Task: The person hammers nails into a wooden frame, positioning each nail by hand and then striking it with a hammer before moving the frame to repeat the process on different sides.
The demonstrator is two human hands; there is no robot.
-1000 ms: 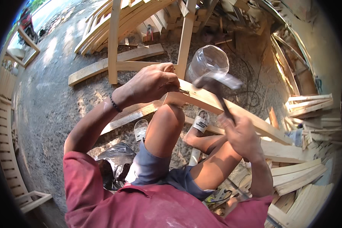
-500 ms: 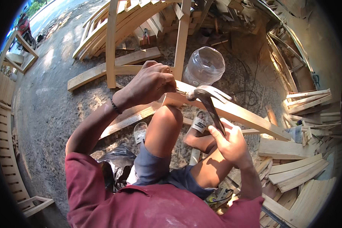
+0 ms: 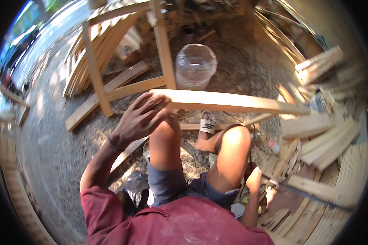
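Beam (image 3: 233, 102), L hand (image 3: 141, 116) on end, R hand (image 3: 253, 179) low, grips unclear, sandal (image 3: 207, 123) w/ print

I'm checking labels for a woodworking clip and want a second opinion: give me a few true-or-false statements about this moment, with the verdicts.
1. The left hand lies on the left end of the long wooden beam. True.
2. The right hand also touches the wooden beam. False: the right hand is down beside the right thigh, apart from it.
3. A dark bracelet circles the left wrist. True.
4. The clear plastic container sits between the person's knees. False: the clear plastic container is beyond the wooden beam.
5. The standing wooden frame is to the left of the clear plastic container. True.
6. The person's shirt is green. False: the shirt is maroon.
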